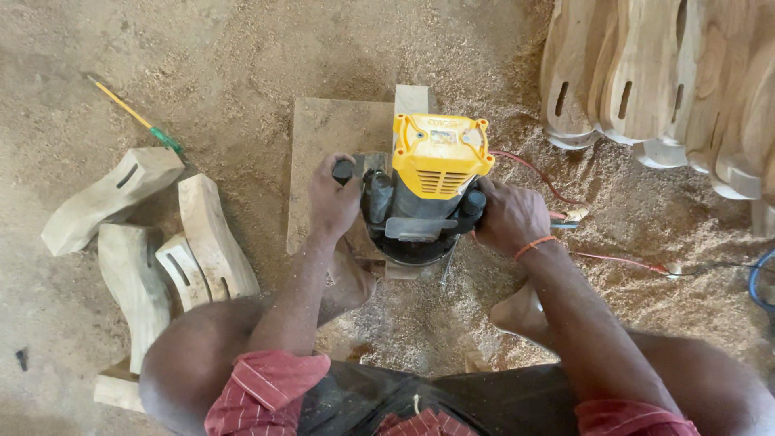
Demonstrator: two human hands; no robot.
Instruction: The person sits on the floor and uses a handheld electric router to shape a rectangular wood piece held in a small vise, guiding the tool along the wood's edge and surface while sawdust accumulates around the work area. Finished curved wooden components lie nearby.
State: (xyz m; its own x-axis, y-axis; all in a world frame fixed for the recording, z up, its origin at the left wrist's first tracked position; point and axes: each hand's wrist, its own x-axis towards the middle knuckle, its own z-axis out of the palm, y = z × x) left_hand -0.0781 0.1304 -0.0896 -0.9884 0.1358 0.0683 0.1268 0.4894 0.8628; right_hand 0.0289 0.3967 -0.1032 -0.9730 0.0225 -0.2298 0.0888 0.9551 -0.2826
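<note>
Head cam: yellow router (432, 190) sits upright on a wood block (408, 105) over a flat board (327, 153), sawdust everywhere. Left hand (333, 198) wraps tight round the router's left knob, right hand (508, 216) clamped on its right knob. Curved wooden pcs (153, 234) left of the router, more stacked (654, 73) upper right. Red cable (549, 182) just right of it.

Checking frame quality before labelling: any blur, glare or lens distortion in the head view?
Head view: even, soft daylight, no hard shadows; no glare on the yellow router; both hands, left hand and right hand, sharp; slight wide-angle bending at the edges, seen in the stacked wooden pieces; sawdust floor a little washed out.
</note>
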